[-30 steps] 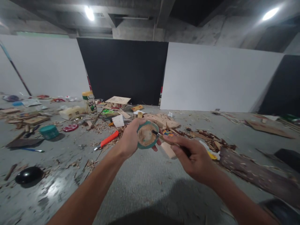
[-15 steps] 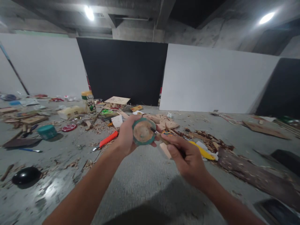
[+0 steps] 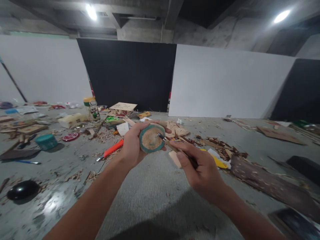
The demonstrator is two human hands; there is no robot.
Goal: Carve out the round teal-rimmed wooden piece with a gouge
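Note:
A round disc [image 3: 151, 138] with a teal rim and a rough tan, wood-like face is held up at the centre. My left hand [image 3: 132, 143] grips it from the left side and behind, with fingertips showing past its right edge. In my right hand [image 3: 197, 163] is a thin tool [image 3: 170, 142] with a wooden handle and a metal end. The tool's tip lies over the right part of the tan face; whether it touches is hard to tell.
An orange cutter [image 3: 113, 148] lies left of my left hand. Farther left are a teal jar [image 3: 46, 142], a red lid [image 3: 70, 137] and a black domed object [image 3: 23, 190]. Wood shavings, a yellow tool [image 3: 221, 163] and a brown bark-like piece [image 3: 270, 186] lie on the right.
The tool's tip has moved inward from the disc's right edge over its face. The disc is tilted slightly differently, and the whole view has shifted a little.

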